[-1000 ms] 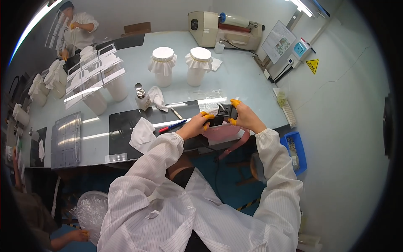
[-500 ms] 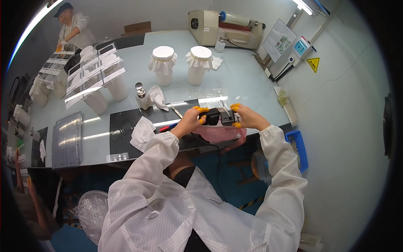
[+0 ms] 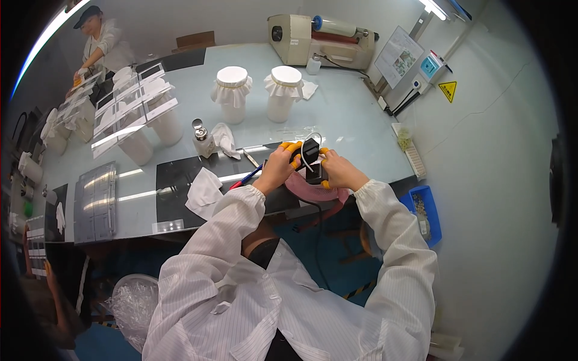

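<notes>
Above the front edge of the table, my two hands meet over black boxy parts. My left hand (image 3: 281,168), orange finger covers on its tips, is closed on an upper black block (image 3: 310,148). A white cable (image 3: 303,150) loops around that block. My right hand (image 3: 344,171), with similar covers, grips a lower black block (image 3: 314,175); whether the two blocks are joined I cannot tell. Under the hands lies a pink, soft-looking bundle (image 3: 308,190), partly hidden. By my left wrist are a red and blue pen (image 3: 245,178) and a crumpled white cloth (image 3: 205,191).
A pump bottle (image 3: 203,141) stands left of my hands. Two cloth-covered white containers (image 3: 232,90) are farther back, near a roller machine (image 3: 328,45). Clear-and-white panels (image 3: 129,108) rest on containers at left. A blue bin (image 3: 424,216) sits at right. A co-worker (image 3: 103,45) stands far left.
The black blocks have turned from side by side to one above the other, and the white cable now shows as a loop. My right hand has moved left, closer to my left hand.
</notes>
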Demonstrator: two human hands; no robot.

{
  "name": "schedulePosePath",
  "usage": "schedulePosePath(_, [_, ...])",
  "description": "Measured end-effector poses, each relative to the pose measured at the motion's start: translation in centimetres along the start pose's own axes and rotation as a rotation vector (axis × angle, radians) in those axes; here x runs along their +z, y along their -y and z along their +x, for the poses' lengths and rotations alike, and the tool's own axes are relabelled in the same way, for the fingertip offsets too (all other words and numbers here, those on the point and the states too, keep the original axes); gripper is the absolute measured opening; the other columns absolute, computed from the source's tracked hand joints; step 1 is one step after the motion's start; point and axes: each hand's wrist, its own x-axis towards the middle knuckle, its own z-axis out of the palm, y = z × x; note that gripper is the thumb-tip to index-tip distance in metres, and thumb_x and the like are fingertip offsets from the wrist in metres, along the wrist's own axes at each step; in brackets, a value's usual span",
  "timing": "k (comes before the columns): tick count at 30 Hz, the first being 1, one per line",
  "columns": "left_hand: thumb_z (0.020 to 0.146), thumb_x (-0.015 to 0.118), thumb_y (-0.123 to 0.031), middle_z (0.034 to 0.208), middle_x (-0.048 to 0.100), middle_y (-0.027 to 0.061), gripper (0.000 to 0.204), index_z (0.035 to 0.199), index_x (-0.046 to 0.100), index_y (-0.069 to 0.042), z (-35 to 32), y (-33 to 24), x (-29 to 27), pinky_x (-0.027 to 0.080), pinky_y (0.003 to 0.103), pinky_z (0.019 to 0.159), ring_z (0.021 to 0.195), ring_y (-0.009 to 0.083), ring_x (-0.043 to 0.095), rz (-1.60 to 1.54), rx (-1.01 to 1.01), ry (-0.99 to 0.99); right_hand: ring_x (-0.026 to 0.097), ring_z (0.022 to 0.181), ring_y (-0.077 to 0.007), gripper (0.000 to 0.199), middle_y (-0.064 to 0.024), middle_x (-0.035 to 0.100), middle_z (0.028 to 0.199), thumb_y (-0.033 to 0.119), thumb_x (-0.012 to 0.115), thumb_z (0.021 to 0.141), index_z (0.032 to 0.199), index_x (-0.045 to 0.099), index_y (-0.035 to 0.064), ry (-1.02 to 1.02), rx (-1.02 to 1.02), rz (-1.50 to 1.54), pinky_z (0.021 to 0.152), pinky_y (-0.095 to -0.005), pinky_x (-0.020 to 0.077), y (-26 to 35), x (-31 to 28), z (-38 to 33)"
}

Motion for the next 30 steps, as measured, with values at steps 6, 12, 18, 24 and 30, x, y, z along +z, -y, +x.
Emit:
schedulePosePath(6, [0.075, 0.055, -0.007, 0.098, 0.054, 0.0168, 0.030, 0.104, 0.053, -0.002, 0.1, 0.8, 0.1, 0.042, 0.035, 0.077, 0.087, 0.0333, 0.052, 0.017, -0.030, -0.029, 0.045, 0.097, -0.0348, 0.052, -0.0230, 0.044, 0.105, 0.028, 0.068, 0.058, 0.094, 0.052, -0.0051, -0.210, -0.055, 0.124, 0.076, -0.0382, 0.0451, -0.6, 3.1, 1.6])
schedulePosePath(12, [0.075, 0.055, -0.006, 0.098, 0.054, 0.0172, 0.031, 0.105, 0.053, -0.002, 0.5, 1.7, -0.8, 0.042, 0.034, 0.079, 0.089, 0.0328, 0.051, -0.002, -0.012, -0.044, 0.045, 0.100, -0.0373, 0.060, -0.0286, 0.034, 0.121, 0.031, 0.066, 0.062, 0.103, 0.047, -0.0078, -0.201, 0.126, 0.153, 0.084, -0.0389, 0.0401, 0.1, 4.1, 2.0])
schedulePosePath(18, [0.075, 0.054, -0.007, 0.099, 0.054, 0.0170, 0.030, 0.105, 0.053, -0.002, 0.9, 2.1, -0.5, 0.040, 0.034, 0.081, 0.092, 0.0329, 0.050, 0.019, -0.036, -0.044, 0.046, 0.099, -0.0355, 0.052, -0.0250, 0.038, 0.118, 0.033, 0.066, 0.064, 0.094, 0.051, -0.0060, -0.128, 0.208, 0.123, 0.079, -0.0419, 0.0436, 0.7, 4.2, 2.4])
schedulePosePath(24, [0.075, 0.055, -0.007, 0.099, 0.054, 0.0163, 0.030, 0.104, 0.054, -0.003, 1.1, 3.4, -0.7, 0.040, 0.035, 0.081, 0.092, 0.0322, 0.050, 0.024, -0.005, -0.044, 0.042, 0.106, -0.0324, 0.049, -0.0199, 0.040, 0.119, 0.034, 0.067, 0.065, 0.095, 0.053, -0.0031, -0.163, 0.193, 0.129, 0.085, -0.0444, 0.0370, 1.4, 4.9, 2.2])
schedulePosePath(30, [0.074, 0.055, -0.006, 0.100, 0.054, 0.0151, 0.032, 0.105, 0.053, -0.004, 1.5, 4.0, -1.3, 0.041, 0.035, 0.079, 0.090, 0.0321, 0.051, -0.019, 0.085, -0.021, 0.035, 0.113, -0.0322, 0.040, -0.0167, 0.042, 0.119, 0.028, 0.066, 0.065, 0.092, 0.055, 0.0005, -0.532, 0.001, 0.085, 0.093, -0.0455, 0.0280, 2.4, 7.3, 0.7])
